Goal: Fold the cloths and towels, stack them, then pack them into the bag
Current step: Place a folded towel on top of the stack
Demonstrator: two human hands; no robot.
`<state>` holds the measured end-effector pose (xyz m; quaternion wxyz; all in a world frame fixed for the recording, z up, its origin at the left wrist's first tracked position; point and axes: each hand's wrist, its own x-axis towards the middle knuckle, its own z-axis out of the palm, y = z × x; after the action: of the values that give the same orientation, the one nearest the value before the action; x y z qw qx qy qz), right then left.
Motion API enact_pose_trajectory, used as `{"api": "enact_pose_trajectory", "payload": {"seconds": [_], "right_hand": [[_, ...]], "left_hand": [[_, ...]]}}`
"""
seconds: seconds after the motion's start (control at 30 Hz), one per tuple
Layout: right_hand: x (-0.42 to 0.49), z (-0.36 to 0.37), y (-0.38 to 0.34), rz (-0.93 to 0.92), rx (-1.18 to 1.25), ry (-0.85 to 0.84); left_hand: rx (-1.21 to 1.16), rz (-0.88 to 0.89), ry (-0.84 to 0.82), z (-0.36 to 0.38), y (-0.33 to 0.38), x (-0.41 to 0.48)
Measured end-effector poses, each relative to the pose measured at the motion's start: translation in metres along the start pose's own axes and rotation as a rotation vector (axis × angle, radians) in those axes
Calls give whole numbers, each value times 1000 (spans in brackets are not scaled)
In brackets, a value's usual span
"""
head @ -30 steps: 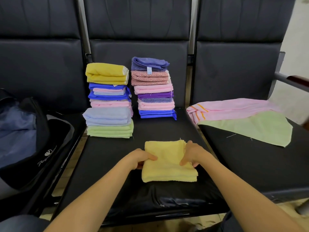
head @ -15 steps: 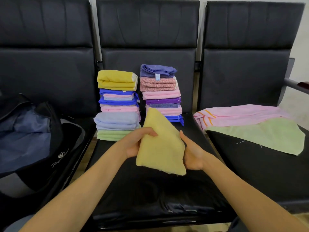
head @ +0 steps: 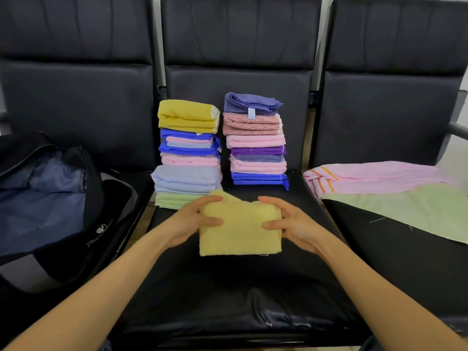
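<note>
Head view: I have both hands on the folded yellow towel (head: 240, 234), held just in front of the stacks at frame centre, over the middle seat (head: 228, 287). My left hand (head: 195, 221) curls fingers and thumb round its left edge, and my right hand (head: 291, 224) pinches the right edge the same way.

By my reckoning folding is nearly done. Two tall piles, the left stack (head: 188, 153) and the right stack (head: 255, 140), stand at the back of the seat. A pink towel (head: 379, 176) and a green cloth (head: 417, 211) lie unfolded at right. The bag (head: 50, 198) gapes open at left with no folded pieces showing inside, so packing looks unstarted.

The yellow towel is thick, nubby terry, roughly square, with one layer's corner poking up top left. The green cloth looks thin and flat, with loose threads. The seat is glossy black.
</note>
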<state>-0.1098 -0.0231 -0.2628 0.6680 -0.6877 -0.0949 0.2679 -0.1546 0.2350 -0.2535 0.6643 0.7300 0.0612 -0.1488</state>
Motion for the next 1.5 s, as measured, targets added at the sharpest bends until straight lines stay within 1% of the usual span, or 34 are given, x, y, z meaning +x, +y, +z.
{"api": "enact_pose_trajectory", "payload": {"seconds": [0.1, 0.2, 0.27, 0.43, 0.47, 0.5, 0.53, 0.6, 0.63, 0.67, 0.73, 0.8, 0.87, 0.93, 1.0, 1.03, 1.1, 1.17, 1.3, 1.4, 1.5], "right_hand": [[0, 7, -5, -35, -184, 45], [-1, 13, -7, -77, -503, 136], [-1, 16, -7, -99, -694, 194], [1, 27, -9, -241, -992, 385], [2, 25, -8, -253, -1007, 389], [4, 22, -7, -253, -971, 374], [5, 18, -5, -230, -884, 346], [5, 12, -3, -160, -605, 281], [5, 11, -3, -134, -446, 251], [6, 11, -2, -112, -308, 233], [10, 12, -1, -74, -130, 218], [15, 14, 2, -22, -44, 202], [20, 14, 10, 31, -17, 227], [24, 13, 14, 82, -18, 284], [31, 13, 13, 114, 10, 315], [37, 14, 8, 113, 48, 307], [56, 19, -12, 88, 108, 266], [84, 30, -38, 50, 130, 248], [131, 68, -91, -120, 131, 267], [162, 92, -105, -171, 80, 249], [186, 102, -90, -129, -65, 353]], "left_hand": [[243, 53, -23, 3, 3, 0], [444, 87, 43, 7, 2, 4], [621, 133, 119, 11, 1, 5], [899, 247, 339, 19, -1, 9], [964, 267, 370, 17, -3, 11], [996, 285, 384, 14, -5, 11], [987, 299, 376, 9, -7, 11], [854, 258, 275, 1, -10, 11], [734, 231, 218, -2, -9, 9], [566, 206, 173, -4, -8, 9], [229, 176, 155, -6, -10, 13], [9, 114, 188, -6, -15, 20], [-133, 16, 196, -6, -21, 27], [-254, -79, 128, -8, -23, 32], [-278, -102, 34, -13, -17, 33], [-256, -86, 22, -17, -12, 34], [-232, -35, 79, -33, 3, 41], [-266, 42, 175, -58, 24, 46], [-266, 206, 360, -116, 63, 57], [-216, 229, 452, -145, 75, 69], [-170, 146, 452, -152, 60, 81]]}}
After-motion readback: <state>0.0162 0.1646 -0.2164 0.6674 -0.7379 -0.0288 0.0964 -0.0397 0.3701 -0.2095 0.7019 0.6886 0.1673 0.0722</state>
